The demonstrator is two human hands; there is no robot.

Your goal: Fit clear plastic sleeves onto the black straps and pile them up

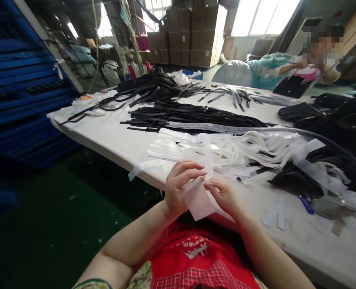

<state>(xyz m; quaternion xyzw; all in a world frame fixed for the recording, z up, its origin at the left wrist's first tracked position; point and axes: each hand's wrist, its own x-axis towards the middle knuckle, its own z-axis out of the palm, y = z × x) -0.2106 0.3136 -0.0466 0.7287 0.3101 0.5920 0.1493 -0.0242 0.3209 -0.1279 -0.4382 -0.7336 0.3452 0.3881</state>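
My left hand and my right hand meet at the near edge of the white table. Both pinch a white strip of paper or film that hangs down between them over the table edge. The fingers of each hand are closed on it. Just beyond my hands lies a heap of white strips and loops. Further back is a long pile of black straps.
Black bags lie at the right of the table, with a blue pen near them. Another person sits at the far right. Blue stacked crates stand on the left, cardboard boxes at the back.
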